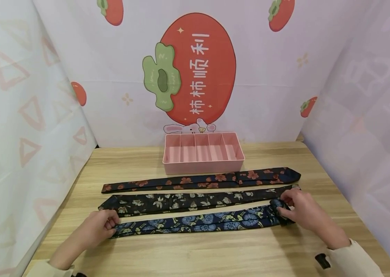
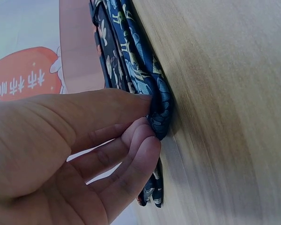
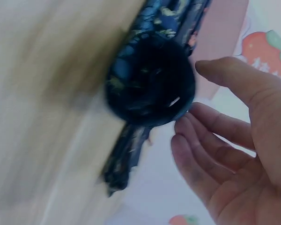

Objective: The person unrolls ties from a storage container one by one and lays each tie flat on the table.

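Nearest me on the table lies a navy necktie (image 1: pixel 195 224) with blue flowers and yellow figures, stretched from left to right. My left hand (image 1: pixel 102 227) pinches its left end between thumb and fingers; in the left wrist view the thumb (image 2: pixel 117 105) lies against the folded fabric. The tie's right end is curled into a loose, hollow roll (image 3: pixel 152 79). My right hand (image 1: pixel 302 207) is at that roll, its fingertips at the edge, the thumb apart from the other fingers. Just beyond lies a black necktie (image 1: pixel 195 201) with pale flowers, its right end partly behind the right hand.
Farther back lies a dark necktie (image 1: pixel 181 181) with red flowers. Behind it stands a pink box (image 1: pixel 203 167) with several compartments side by side. White cloth walls (image 1: pixel 267 84) printed with persimmons enclose the wooden table (image 1: pixel 188 257) at the back and sides.
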Available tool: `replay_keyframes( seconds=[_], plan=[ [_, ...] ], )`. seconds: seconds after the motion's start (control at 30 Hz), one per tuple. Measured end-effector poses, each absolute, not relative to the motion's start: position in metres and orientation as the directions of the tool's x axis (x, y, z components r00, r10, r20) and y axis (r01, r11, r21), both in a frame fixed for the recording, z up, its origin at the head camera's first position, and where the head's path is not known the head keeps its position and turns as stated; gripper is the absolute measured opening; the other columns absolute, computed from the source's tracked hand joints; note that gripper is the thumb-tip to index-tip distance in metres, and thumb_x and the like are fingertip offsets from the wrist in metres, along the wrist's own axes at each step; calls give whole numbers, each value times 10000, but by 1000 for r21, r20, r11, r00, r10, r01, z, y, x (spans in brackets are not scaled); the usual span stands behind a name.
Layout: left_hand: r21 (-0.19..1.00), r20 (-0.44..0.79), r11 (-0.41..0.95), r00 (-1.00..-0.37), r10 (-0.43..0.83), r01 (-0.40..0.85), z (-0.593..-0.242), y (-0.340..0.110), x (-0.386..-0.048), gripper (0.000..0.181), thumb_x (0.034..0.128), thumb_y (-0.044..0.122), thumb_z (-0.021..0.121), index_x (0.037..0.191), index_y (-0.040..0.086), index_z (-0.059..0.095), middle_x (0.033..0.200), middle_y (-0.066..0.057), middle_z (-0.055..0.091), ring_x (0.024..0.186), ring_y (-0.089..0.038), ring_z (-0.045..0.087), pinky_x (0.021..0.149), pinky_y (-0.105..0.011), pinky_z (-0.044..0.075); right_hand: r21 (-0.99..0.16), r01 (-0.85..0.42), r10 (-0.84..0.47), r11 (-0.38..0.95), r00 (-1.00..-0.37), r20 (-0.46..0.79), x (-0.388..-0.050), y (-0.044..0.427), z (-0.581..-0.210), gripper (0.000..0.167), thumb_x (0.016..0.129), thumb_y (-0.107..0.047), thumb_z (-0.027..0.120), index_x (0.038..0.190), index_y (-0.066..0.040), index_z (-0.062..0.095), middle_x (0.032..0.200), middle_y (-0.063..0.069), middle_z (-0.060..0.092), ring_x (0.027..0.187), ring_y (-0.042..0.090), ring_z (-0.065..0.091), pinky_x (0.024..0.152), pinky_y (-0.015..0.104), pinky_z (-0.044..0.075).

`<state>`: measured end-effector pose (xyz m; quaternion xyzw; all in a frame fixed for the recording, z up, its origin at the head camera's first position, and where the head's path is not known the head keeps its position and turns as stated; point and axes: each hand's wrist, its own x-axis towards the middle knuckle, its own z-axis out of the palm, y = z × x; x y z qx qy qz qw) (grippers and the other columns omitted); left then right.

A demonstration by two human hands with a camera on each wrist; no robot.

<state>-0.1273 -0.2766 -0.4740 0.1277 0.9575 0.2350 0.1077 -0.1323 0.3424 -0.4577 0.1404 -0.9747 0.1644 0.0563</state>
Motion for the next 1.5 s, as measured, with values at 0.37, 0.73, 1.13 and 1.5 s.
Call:
replay_keyframes(
  seconds=[0.37,0.73,1.13,1.5],
  plan=[
    [469,-172,868,-947,273,165,-475,-283,-128,208,811,-38,826,895,108,705,811,38,642,723,-46,547,634,-232,513,-305,-414,-390,858,-910,140,-132,325,-459,284,773,-132,931,971,-100,729,893,-50,658,762,35,600,654,244,555],
    [426,-138,891,-962,234,156,-475,-300,-123,222,791,-52,832,904,81,695,818,30,654,734,-52,559,638,-237,525,-279,-317,-288,906,-947,140,-131,350,-464,319,738,-163,951,937,-77,717,883,-22,669,749,71,604,636,259,543],
    [424,-106,885,-961,257,191,-475,-305,-123,225,779,-53,833,889,84,693,790,51,643,703,16,526,623,-223,520,-322,-225,-223,920,-974,42,-133,363,-461,277,797,-139,892,973,-5,726,895,36,712,785,137,656,658,304,567],
    [424,-115,887,-961,251,181,-474,-305,-123,215,784,-54,828,894,78,699,791,49,643,703,12,526,624,-226,518,-262,-327,-307,908,-945,114,-131,341,-457,323,759,-154,940,978,-51,726,894,-2,662,766,109,614,650,292,556]
  ],
)
